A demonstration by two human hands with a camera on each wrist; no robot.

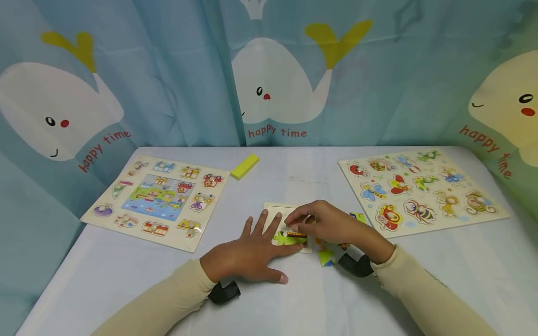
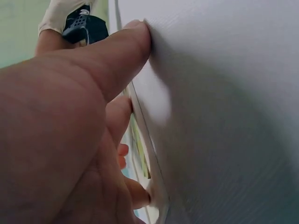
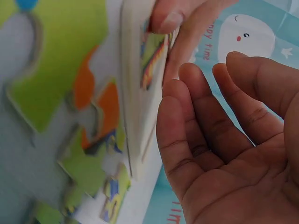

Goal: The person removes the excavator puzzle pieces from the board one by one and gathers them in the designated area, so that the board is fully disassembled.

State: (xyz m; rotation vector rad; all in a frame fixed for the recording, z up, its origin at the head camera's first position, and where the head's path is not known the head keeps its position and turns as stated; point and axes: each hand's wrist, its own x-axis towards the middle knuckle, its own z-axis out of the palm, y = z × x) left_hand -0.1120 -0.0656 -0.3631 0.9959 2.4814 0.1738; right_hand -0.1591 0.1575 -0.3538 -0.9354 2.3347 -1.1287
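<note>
A small jigsaw tray (image 1: 273, 205) lies at the middle of the table with green puzzle pieces (image 1: 286, 239) fitted in its lower part. My left hand (image 1: 256, 252) spreads its fingers over the tray's left and near edges; its thumb rests on the tablecloth. Just above the tray's right side hovers my right hand (image 1: 323, 221), fingers loosely bent. In the right wrist view that hand (image 3: 219, 135) shows a gap between thumb and fingers with nothing held. Loose jigsaw pieces (image 3: 86, 163), green and orange, lie beside the tray, partly hidden under the right arm in the head view.
A vehicle knob-puzzle board (image 1: 168, 235) lies at the left, and an insect knob-puzzle board (image 1: 403, 186) at the right. Near the back sits a yellow block (image 1: 245, 166). A blue whale-print curtain (image 1: 189, 93) hangs behind the white table (image 1: 302, 308).
</note>
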